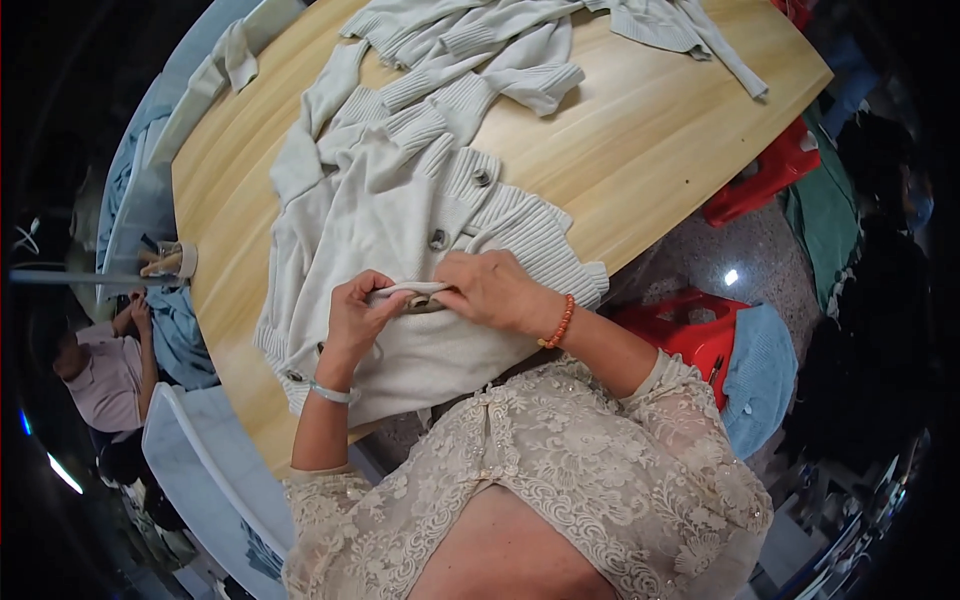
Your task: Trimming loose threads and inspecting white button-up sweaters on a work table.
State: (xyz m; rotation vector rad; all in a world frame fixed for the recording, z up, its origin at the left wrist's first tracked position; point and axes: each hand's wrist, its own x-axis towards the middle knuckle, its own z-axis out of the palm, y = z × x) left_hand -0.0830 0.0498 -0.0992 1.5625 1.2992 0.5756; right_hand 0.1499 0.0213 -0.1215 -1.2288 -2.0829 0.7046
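A cream knit cardigan (pixel 350 220) with ribbed edges and dark round buttons lies spread on the wooden table in front of me. My left hand (pixel 362 310) pinches a fold of its button band between thumb and fingers. Close on its right, my right hand (pixel 492 290) grips the same band, fingers curled over the knit. Between the two thumbs a button (pixel 418 301) shows partly under the fold. Another button (pixel 437 239) sits just beyond my hands, and one more (pixel 482 178) is farther up the band.
More cream knitwear (pixel 480 50) is heaped at the table's far side (pixel 610 130). A red stool (pixel 680 325) with a blue knit garment (pixel 765 370) stands at the right. At the left are a small container (pixel 180 260), a pale curved surface (pixel 215 470) and another person (pixel 110 375).
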